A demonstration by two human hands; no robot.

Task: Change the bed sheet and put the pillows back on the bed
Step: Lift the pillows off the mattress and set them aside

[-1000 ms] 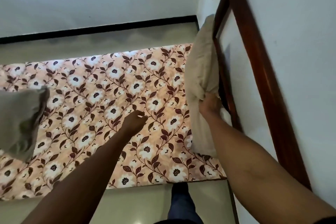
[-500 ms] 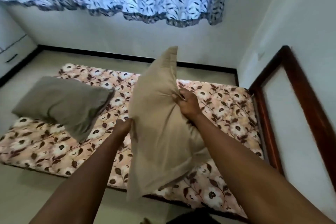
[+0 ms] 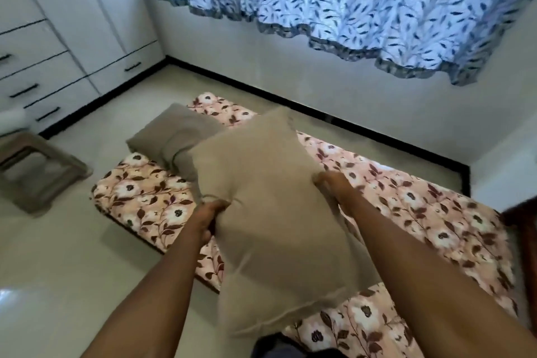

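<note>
Beige pillow (image 3: 273, 212) gripped by left hand (image 3: 207, 216), right hand (image 3: 334, 186), arms outstretched

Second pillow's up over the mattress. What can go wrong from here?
1. The beige pillow is held only at its side edges by the left hand and right hand; it may slip.
2. It hides part of the grey pillow and floral mattress, so it may land overlapping that pillow or partly on the floor.

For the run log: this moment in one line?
step: pillow return | left hand: grips beige pillow | right hand: grips beige pillow | grey pillow: on floral bed sheet
</note>
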